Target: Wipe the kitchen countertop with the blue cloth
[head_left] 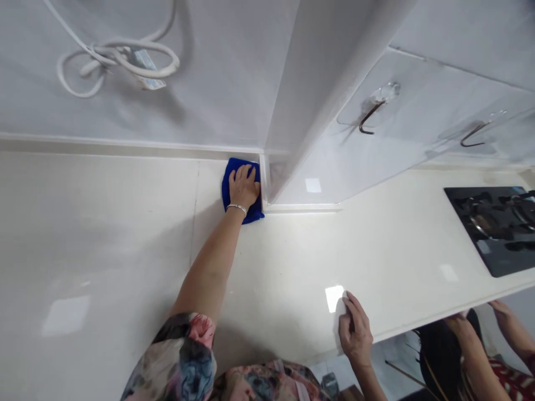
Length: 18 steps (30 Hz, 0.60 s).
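My left hand [243,186], with a bracelet at the wrist, presses down on a blue cloth [254,214]. Its fingers are bent over the cloth, which lies in the corner where the countertop [276,262] meets the back wall and a projecting pillar. Near the front edge of the countertop rests my right hand [356,328]. It holds nothing, its fingers are stretched out and the fingertips touch the surface.
The pillar [309,111] juts out to the right of the cloth. A coiled white cable [121,58] hangs on the wall. Hooks [370,117] are fixed to the tiles. A black gas hob [493,228] sits at right. Another person's arm [472,351] shows at lower right.
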Available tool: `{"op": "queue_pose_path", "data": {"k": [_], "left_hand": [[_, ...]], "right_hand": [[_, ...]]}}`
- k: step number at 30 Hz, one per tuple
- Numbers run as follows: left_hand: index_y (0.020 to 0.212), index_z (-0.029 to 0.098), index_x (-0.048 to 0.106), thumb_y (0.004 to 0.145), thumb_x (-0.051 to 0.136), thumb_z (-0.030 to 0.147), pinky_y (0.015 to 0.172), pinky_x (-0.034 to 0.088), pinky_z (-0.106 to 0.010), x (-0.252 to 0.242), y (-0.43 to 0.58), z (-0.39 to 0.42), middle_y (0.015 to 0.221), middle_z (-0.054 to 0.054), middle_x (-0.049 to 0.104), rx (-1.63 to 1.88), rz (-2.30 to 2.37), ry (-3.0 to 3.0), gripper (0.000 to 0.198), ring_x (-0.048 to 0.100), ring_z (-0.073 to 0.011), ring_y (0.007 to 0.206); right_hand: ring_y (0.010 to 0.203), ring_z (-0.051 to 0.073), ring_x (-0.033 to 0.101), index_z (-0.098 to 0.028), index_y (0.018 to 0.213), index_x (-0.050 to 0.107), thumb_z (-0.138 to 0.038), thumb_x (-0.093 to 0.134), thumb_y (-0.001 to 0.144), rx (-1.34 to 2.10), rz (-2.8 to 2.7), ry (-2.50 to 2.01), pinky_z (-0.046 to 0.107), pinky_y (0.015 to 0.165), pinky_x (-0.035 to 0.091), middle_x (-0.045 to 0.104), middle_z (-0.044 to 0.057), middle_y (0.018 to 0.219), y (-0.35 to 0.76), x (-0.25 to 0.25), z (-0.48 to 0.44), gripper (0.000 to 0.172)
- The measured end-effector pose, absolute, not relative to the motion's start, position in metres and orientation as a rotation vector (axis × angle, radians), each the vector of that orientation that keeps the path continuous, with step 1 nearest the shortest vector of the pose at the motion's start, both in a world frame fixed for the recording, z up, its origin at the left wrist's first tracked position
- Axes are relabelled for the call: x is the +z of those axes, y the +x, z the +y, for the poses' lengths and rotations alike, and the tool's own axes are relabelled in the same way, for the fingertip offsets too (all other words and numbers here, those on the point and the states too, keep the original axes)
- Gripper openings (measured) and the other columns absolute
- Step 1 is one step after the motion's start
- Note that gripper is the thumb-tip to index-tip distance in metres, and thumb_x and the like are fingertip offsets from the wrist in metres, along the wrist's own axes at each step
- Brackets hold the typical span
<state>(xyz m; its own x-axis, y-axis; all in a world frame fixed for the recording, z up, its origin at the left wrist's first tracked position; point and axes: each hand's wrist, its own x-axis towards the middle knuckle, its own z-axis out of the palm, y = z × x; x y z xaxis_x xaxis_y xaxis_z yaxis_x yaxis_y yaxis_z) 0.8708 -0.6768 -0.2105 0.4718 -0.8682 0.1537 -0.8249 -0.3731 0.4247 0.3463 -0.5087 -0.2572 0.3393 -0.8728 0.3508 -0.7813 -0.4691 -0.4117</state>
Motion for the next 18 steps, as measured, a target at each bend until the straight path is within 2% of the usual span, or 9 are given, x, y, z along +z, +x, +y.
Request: {"op": "queue_pose_path", "data": {"k": [11,18], "left_hand": [[0.141,0.021,0.064,0.092,0.047,0.023,0.121,0.032,-0.054,-0.217,0.883,-0.700,0.150,-0.015,0.057,-0.064,-1.360,2.293,0.052,0.046,-0.0345,0.142],[0.134,0.022,0.069,0.087,0.052,0.022,0.109,0.039,-0.055,-0.200,0.888,-0.704,0.139,-0.019,0.064,-0.142,-1.318,2.363,0.050,0.051,-0.0387,0.131]], "right_hand": [[0.129,0.030,0.067,-0.020,0.137,0.066,-0.023,0.048,0.105,-0.779,1.510,-2.447,0.053,0.106,0.059,0.066,0.015,0.144,0.343,-0.261,-0.509,0.037],[0.129,0.030,0.067,-0.021,0.140,0.066,-0.027,0.046,0.108,-0.865,1.446,-2.459,0.050,0.102,0.062,0.066,0.015,0.146,0.344,-0.272,-0.515,0.038]]}}
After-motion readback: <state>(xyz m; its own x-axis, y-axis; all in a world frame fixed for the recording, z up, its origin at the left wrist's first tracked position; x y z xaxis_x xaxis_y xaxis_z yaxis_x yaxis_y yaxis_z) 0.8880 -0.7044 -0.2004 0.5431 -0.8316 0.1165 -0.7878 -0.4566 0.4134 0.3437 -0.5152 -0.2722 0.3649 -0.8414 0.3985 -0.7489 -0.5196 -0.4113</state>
